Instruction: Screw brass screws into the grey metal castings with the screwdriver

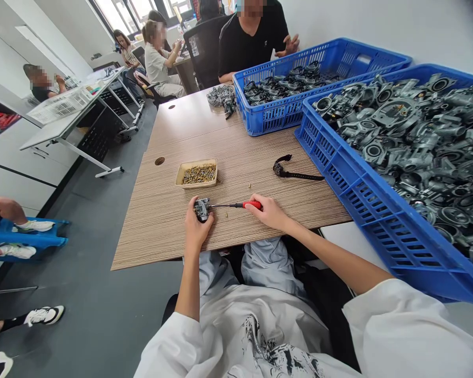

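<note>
My left hand grips a small grey cast-metal part, like a carburetor body, just above the wooden table. In my right hand is a screwdriver with a red and black handle, its shaft pointing left. The tip meets the right side of the metal part; whether it sits in a screw is too small to tell. One loose brass piece lies under the shaft, and another brass piece lies beyond it. Behind my left hand stands a cream tray full of small brass pieces.
A black wristwatch lies right of my hands. Two blue crates hold grey metal parts: the near crate and the far crate. A clear bag of parts sits at the back. A person in black sits across the table.
</note>
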### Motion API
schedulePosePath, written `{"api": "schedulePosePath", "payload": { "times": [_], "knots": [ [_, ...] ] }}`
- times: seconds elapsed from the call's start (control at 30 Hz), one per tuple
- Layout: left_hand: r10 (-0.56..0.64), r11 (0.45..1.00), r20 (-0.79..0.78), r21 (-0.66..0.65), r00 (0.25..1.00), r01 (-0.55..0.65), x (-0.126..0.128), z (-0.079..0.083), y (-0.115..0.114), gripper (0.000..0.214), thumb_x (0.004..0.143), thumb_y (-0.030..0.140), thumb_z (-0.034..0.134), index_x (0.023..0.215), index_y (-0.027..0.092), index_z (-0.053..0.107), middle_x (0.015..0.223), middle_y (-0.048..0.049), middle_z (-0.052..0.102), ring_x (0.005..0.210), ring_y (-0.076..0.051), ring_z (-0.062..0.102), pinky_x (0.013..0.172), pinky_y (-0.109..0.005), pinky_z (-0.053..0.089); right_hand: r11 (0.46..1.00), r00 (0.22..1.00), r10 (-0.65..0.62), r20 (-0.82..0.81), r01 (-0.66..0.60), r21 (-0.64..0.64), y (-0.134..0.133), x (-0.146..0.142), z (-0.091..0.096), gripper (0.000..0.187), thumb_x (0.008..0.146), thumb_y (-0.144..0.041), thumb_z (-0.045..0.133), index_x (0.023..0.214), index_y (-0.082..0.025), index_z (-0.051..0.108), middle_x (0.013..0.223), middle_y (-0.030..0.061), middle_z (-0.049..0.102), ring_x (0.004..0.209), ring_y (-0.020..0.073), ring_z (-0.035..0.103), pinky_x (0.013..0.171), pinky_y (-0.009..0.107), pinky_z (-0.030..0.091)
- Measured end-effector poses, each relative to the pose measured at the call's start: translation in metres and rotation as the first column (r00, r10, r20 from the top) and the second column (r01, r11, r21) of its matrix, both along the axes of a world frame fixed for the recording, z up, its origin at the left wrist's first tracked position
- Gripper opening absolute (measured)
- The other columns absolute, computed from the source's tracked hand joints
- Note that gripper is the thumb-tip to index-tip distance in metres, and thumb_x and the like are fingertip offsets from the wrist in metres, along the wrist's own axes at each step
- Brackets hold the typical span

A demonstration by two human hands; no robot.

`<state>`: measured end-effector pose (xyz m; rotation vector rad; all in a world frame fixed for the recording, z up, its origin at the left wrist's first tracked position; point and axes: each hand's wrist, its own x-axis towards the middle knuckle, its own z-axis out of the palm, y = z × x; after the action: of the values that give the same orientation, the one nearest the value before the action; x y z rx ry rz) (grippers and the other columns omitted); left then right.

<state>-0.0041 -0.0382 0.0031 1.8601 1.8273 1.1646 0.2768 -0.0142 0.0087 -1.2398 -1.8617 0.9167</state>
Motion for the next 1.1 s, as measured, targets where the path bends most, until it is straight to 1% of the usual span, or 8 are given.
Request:
{"api": "schedulePosePath", "payload": {
  "times": [0.17,0.57,0.9,1.1],
  "knots": [
    [-0.003,1.0,-0.006,0.006,1.0,0.003,0.0001,0.0,-0.0005,0.068,0.084,0.028,0.072,0.147,0.024,0.046,0.135,-0.0112,0.064,0.12,-0.026,0.063,0.109,-0.043,0.048,1.0,1.0,0.001,-0.002,-0.001,0.002,0.0003,0.0001,-0.0012,0.037,0.099,-0.054,0.055,0.078,-0.023,0.05,0.065,-0.0041,0.047,0.061,0.0145,0.042,0.062,0.029,0.031],
    [0.003,1.0,0.004,-0.005,1.0,-0.003,-0.0001,-0.0006,-0.0006,0.069,0.084,0.028,0.072,0.148,0.025,0.045,0.133,-0.0103,0.065,0.119,-0.026,0.064,0.11,-0.042,0.048,1.0,1.0,0.004,-0.001,-0.004,0.005,0.0,0.0001,-0.0004,0.036,0.099,-0.053,0.055,0.079,-0.023,0.051,0.065,-0.0037,0.048,0.061,0.0146,0.044,0.063,0.029,0.031],
    [-0.005,1.0,-0.005,0.003,1.0,0.005,-0.0017,-0.0024,-0.0002,0.07,0.085,0.029,0.072,0.149,0.025,0.044,0.136,-0.0109,0.063,0.123,-0.026,0.063,0.111,-0.042,0.047,1.0,1.0,-0.004,0.004,0.004,0.005,-0.0003,0.0001,-0.0007,0.035,0.099,-0.052,0.055,0.079,-0.023,0.052,0.066,-0.0033,0.049,0.062,0.0149,0.045,0.063,0.029,0.031],
    [-0.001,1.0,-0.009,0.004,1.0,0.002,-0.002,-0.0029,0.0,0.07,0.085,0.03,0.073,0.149,0.025,0.045,0.139,-0.011,0.062,0.125,-0.027,0.062,0.113,-0.043,0.046,1.0,1.0,0.015,-0.001,-0.015,0.014,-0.0001,0.001,-0.0011,0.036,0.1,-0.052,0.055,0.08,-0.022,0.052,0.065,-0.0041,0.048,0.06,0.0141,0.044,0.063,0.028,0.031]
  ]
}}
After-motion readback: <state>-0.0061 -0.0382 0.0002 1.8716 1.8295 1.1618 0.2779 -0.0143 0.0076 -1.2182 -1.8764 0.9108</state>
